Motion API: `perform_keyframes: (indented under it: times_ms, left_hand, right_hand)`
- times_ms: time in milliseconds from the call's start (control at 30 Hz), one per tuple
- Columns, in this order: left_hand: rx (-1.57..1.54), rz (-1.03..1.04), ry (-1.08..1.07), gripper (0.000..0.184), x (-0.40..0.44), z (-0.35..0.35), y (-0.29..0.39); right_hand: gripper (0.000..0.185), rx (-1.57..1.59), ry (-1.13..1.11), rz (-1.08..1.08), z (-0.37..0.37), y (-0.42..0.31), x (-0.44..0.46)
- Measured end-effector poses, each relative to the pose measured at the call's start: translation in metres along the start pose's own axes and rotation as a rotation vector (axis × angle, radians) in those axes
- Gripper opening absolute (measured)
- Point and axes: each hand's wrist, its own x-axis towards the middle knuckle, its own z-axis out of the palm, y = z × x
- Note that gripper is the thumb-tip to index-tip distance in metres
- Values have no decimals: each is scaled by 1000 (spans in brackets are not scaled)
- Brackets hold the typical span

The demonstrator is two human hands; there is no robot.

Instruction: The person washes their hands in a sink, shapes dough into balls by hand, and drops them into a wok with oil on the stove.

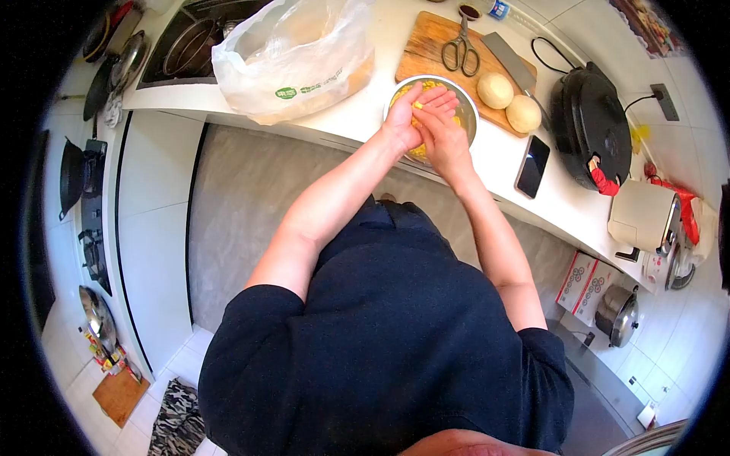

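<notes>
Over a metal bowl (473, 125) on the counter's front edge, both my hands meet. My left hand (407, 118) lies palm up with its fingers stretched to the right. A small yellow bit (418, 105), which looks like a corn kernel, sits on that palm. My right hand (447, 140) rests across the left palm, fingers extended, their tips close to the yellow bit. More yellow kernels (420, 152) show in the bowl below, partly hidden by my hands.
Behind the bowl, a wooden cutting board (426, 49) bears scissors (461, 53), a knife (508, 61) and two pale round pieces (496, 90). A plastic bag (296, 64) stands left. A phone (533, 167) and black electric cooker (589, 125) are right.
</notes>
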Motion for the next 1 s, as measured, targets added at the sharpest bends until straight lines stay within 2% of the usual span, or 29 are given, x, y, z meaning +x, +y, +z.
perform_keyframes:
  times_ms: [67, 167, 200, 300, 333, 433, 467, 567, 600, 667, 767, 833, 900, 933, 967, 1000]
  left_hand:
    - [-44, -20, -44, 51, 10, -13, -3]
    - [-52, -53, -75, 49, 13, -16, -2]
    - [-45, -66, -79, 48, 12, -14, -1]
    - [208, -146, -58, 43, 9, -12, 2]
    - [-125, -365, -573, 45, 12, -21, 11]
    - [-37, -123, -122, 46, 17, -28, 4]
    - [-178, -160, -357, 47, 22, -41, 8]
    - [-85, 1, -144, 48, 13, -17, 4]
    - [-5, 49, -125, 49, 11, -11, 1]
    - [152, 149, -87, 51, 11, -4, -3]
    - [363, 195, 35, 53, 14, -7, -5]
    - [450, 180, 135, 63, 9, 2, -5]
    - [460, 173, 293, 69, -5, 35, -7]
    - [510, 126, 185, 81, -7, 38, -5]
    - [503, 172, 160, 81, -12, 43, -4]
    - [498, 217, 135, 81, -19, 50, -5]
  right_hand:
    - [18, 7, -21, -44, -15, 9, 12]
    - [16, 144, -174, 291, -44, -1, 32]
    - [15, 224, -231, 288, -37, 11, 31]
    - [15, 338, -669, 496, -29, 35, 44]
    - [18, 486, -710, 506, -32, 33, 49]
    - [18, 543, -606, 522, -57, 21, 52]
    - [21, 519, -581, 551, -57, 29, 50]
    - [21, 145, -179, 264, -28, 15, 32]
    - [34, 112, -173, 221, -10, 13, 21]
    - [38, 171, -66, 215, 8, 8, 15]
    - [45, 268, 92, 216, 28, 0, 6]
    - [49, 334, 206, 217, 33, -5, 2]
    - [54, 863, 193, 439, 24, -6, 1]
    - [54, 1184, 247, 544, 26, -4, 3]
    - [53, 1506, 303, 644, 28, -2, 6]
    - [47, 1702, 344, 702, 23, 10, 4]
